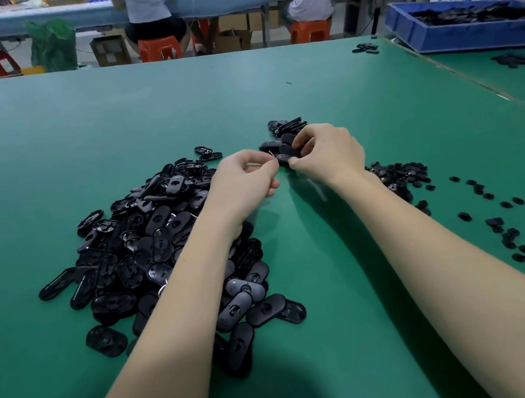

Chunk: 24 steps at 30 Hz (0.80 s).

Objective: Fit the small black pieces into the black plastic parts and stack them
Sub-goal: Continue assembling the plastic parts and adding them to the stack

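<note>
A big heap of black oval plastic parts (161,247) lies on the green table, under and left of my left forearm. Small black pieces (399,176) are piled and scattered at the right. Behind my hands lies a row of stacked oval parts (287,125). My right hand (330,152) grips one black oval part (285,157) by its end, above the table. My left hand (246,175) has curled fingers whose tips pinch at the other end of that part; whether a small piece sits between them is hidden.
A blue bin (469,28) full of black parts stands at the far right, with loose parts (514,60) in front of it and a few more parts (366,48) near the table's far edge. Two people sit on orange stools (159,47) at a bench behind.
</note>
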Each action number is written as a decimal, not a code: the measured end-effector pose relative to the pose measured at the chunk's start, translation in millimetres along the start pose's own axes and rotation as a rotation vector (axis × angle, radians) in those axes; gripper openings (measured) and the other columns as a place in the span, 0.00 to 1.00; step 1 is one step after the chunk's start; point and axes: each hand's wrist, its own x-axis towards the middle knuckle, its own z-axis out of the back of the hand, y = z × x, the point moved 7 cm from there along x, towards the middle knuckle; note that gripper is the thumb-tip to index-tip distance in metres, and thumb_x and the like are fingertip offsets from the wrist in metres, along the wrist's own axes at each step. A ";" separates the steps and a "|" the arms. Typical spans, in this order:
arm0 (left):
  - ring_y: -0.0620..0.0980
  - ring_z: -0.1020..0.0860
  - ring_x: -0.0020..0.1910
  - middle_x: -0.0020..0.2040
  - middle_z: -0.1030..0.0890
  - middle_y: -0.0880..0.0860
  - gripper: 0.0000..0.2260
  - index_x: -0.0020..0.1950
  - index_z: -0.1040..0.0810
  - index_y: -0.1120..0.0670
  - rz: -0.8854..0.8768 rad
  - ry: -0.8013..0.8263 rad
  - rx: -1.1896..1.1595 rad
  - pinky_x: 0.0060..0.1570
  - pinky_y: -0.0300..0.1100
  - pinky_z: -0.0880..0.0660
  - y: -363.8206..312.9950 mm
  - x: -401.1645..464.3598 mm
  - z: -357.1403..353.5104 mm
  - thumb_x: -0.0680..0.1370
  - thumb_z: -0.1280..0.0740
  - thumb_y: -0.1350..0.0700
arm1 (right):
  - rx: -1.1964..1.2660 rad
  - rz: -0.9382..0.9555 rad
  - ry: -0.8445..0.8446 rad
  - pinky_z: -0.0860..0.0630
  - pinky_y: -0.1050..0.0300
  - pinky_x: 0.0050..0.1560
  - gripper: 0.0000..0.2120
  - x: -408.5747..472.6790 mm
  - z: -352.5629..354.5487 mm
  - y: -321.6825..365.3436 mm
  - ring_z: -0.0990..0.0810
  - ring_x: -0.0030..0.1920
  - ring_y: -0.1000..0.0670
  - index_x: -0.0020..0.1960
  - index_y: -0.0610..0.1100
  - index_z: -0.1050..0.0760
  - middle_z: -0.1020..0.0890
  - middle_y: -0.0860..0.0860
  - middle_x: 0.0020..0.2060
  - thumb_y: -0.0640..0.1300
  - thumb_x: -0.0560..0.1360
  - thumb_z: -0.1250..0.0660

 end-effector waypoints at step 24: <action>0.44 0.20 0.37 0.51 0.15 0.54 0.17 0.50 0.19 0.54 -0.121 0.178 0.223 0.38 0.34 0.23 -22.3 -4.7 21.0 0.86 0.44 0.47 | 0.171 0.462 0.527 0.32 0.68 0.41 0.09 -85.3 -25.1 50.4 0.25 0.33 0.69 0.49 0.58 0.17 0.17 0.59 0.42 0.50 0.71 0.21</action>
